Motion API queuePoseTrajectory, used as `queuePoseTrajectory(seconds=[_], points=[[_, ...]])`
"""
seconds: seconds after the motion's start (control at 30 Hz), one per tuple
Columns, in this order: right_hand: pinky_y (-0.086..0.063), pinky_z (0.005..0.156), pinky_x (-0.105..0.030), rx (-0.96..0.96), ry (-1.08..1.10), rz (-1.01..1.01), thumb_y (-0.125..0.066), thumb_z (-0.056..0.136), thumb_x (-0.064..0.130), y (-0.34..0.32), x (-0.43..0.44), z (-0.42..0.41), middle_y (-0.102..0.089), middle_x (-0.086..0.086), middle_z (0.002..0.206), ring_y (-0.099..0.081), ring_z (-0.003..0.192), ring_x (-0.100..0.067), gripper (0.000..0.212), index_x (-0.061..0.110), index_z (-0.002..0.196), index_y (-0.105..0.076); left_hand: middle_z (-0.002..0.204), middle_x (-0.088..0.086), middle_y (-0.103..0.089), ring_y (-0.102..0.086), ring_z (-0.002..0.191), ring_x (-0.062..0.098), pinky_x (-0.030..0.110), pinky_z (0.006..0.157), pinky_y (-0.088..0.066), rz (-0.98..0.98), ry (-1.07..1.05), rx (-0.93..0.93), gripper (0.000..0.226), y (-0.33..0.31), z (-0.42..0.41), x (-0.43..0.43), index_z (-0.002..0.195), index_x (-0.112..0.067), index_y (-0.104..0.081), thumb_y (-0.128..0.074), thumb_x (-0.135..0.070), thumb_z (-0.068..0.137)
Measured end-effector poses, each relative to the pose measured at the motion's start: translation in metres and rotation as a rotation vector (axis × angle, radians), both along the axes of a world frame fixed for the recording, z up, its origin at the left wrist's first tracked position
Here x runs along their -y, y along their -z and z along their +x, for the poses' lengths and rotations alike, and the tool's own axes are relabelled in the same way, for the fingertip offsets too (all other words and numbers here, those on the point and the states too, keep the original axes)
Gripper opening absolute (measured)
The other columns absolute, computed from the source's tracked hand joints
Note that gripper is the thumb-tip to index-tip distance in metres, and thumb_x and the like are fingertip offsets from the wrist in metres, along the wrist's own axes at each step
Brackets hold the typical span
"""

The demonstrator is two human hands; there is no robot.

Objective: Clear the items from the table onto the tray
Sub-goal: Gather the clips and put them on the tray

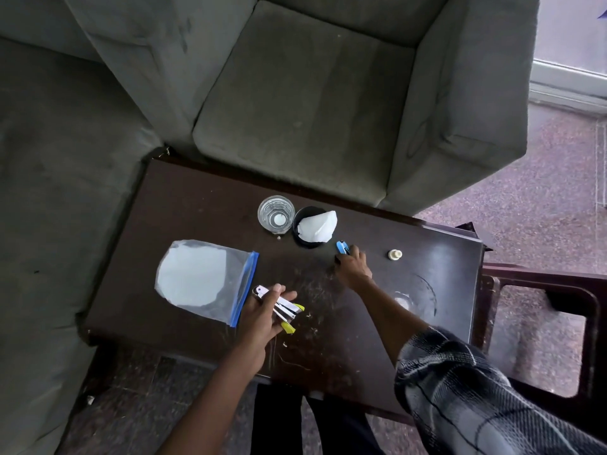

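My left hand point(262, 315) holds a silver stapler with yellow tips point(285, 311) just above the dark wooden table point(197, 205). My right hand point(353, 267) reaches to a small blue object point(341, 247) and its fingers close around it. A clear zip bag with a blue seal and a white round thing inside point(203, 279) lies at the left. An empty drinking glass point(276, 214) stands at the back. Beside it a black cup holds crumpled white paper point(317, 226). A small cream cap point(394, 255) sits at the right. No tray is in view.
A grey sofa point(312, 103) stands right behind the table, with another grey seat point(49, 192) to the left. A dark wooden frame point(558, 290) is at the right over speckled floor. A faint round glassy shape point(423, 295) lies by my right forearm.
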State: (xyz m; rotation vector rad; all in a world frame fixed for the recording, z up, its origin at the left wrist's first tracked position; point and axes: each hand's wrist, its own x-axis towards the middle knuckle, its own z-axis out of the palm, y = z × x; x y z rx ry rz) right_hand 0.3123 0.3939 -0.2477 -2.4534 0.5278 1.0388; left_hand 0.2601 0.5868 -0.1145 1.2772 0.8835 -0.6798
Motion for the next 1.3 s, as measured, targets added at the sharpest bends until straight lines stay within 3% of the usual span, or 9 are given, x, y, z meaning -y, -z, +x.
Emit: queuePoseTrajectory(seconds=[0.27, 0.4, 0.43, 0.53, 0.63, 0.8, 1.1, 1.23, 1.3], points=[[-0.046, 0.096, -0.037, 0.393, 0.52, 0.246, -0.058, 0.082, 0.007, -0.061, 0.017, -0.038, -0.05, -0.01, 0.114, -0.05, 0.111, -0.031, 0.027, 0.013, 0.106, -0.068, 0.084, 0.003, -0.074, -0.07, 0.079, 0.02, 0.029, 0.065, -0.054, 0.047, 0.017, 0.077, 0.019, -0.038, -0.018, 0.02, 0.096, -0.019, -0.062, -0.051, -0.034, 0.093], [-0.048, 0.06, -0.02, 0.538, 0.757, 0.476, -0.06, 0.079, 0.004, -0.122, 0.031, -0.066, -0.059, -0.01, 0.091, -0.055, 0.072, -0.023, 0.02, 0.022, 0.074, -0.054, 0.069, 0.011, -0.06, -0.069, 0.056, 0.02, 0.033, 0.058, -0.056, -0.007, -0.076, 0.061, 0.025, -0.067, -0.021, 0.045, 0.088, -0.012, -0.06, -0.049, -0.033, 0.095], [-0.043, 0.052, -0.023, 0.561, 0.796, 0.555, -0.06, 0.08, 0.007, -0.138, 0.035, -0.076, -0.057, -0.011, 0.081, -0.05, 0.064, -0.023, 0.024, 0.026, 0.07, -0.049, 0.061, 0.009, -0.057, -0.067, 0.05, 0.018, 0.031, 0.054, -0.056, -0.026, -0.092, 0.064, 0.026, -0.075, -0.024, 0.051, 0.088, -0.011, -0.059, -0.048, -0.033, 0.095], [-0.038, 0.056, -0.035, 0.619, 0.825, 0.762, -0.058, 0.082, 0.007, -0.184, 0.048, -0.108, -0.048, -0.013, 0.072, -0.044, 0.065, -0.025, 0.031, 0.03, 0.065, -0.045, 0.042, 0.0, -0.052, -0.057, 0.038, 0.012, 0.027, 0.048, -0.055, -0.066, -0.109, 0.103, 0.027, -0.103, -0.042, 0.072, 0.083, -0.012, -0.058, -0.048, -0.034, 0.096], [-0.043, 0.054, -0.029, 0.663, 0.836, 0.897, -0.054, 0.088, -0.003, -0.229, 0.064, -0.142, -0.05, -0.009, 0.075, -0.05, 0.07, -0.023, 0.029, 0.018, 0.072, -0.041, 0.036, -0.001, -0.049, -0.052, 0.031, 0.012, 0.025, 0.046, -0.053, -0.122, -0.151, 0.127, 0.029, -0.13, -0.068, 0.096, 0.078, -0.014, -0.052, -0.044, -0.036, 0.097], [-0.046, 0.053, -0.024, 0.69, 0.836, 1.097, -0.05, 0.091, -0.004, -0.289, 0.092, -0.22, -0.061, -0.015, 0.089, -0.063, 0.069, -0.021, 0.025, 0.013, 0.08, -0.036, 0.036, -0.002, -0.05, -0.054, 0.033, 0.011, 0.032, 0.06, -0.046, -0.165, -0.124, 0.218, 0.029, -0.161, -0.135, 0.129, 0.077, -0.015, -0.046, -0.038, -0.032, 0.099], [-0.051, 0.056, -0.025, 0.666, 0.879, 1.16, -0.045, 0.093, -0.002, -0.329, 0.125, -0.364, -0.067, -0.027, 0.105, -0.068, 0.068, -0.024, 0.017, 0.013, 0.102, -0.044, 0.043, -0.004, -0.053, -0.057, 0.04, 0.009, 0.025, 0.051, -0.056, -0.299, -0.019, 0.285, 0.033, -0.194, -0.259, 0.183, 0.086, -0.013, -0.057, -0.038, -0.036, 0.098], [-0.053, 0.059, -0.028, 0.64, 0.914, 1.181, -0.042, 0.094, 0.0, -0.342, 0.153, -0.405, -0.071, -0.02, 0.104, -0.068, 0.073, -0.025, 0.028, 0.012, 0.119, -0.048, 0.045, -0.002, -0.053, -0.055, 0.048, 0.014, 0.031, 0.061, -0.051, -0.372, -0.043, 0.274, 0.031, -0.206, -0.295, 0.213, 0.087, -0.012, -0.057, -0.038, -0.034, 0.098], [-0.052, 0.057, -0.027, 0.643, 0.946, 1.206, -0.042, 0.094, 0.0, -0.347, 0.169, -0.417, -0.072, -0.017, 0.1, -0.068, 0.07, -0.024, 0.029, 0.01, 0.12, -0.049, 0.044, -0.003, -0.054, -0.057, 0.043, 0.011, 0.029, 0.057, -0.053, -0.398, -0.011, 0.278, 0.03, -0.208, -0.304, 0.229, 0.086, -0.013, -0.057, -0.038, -0.034, 0.098]])
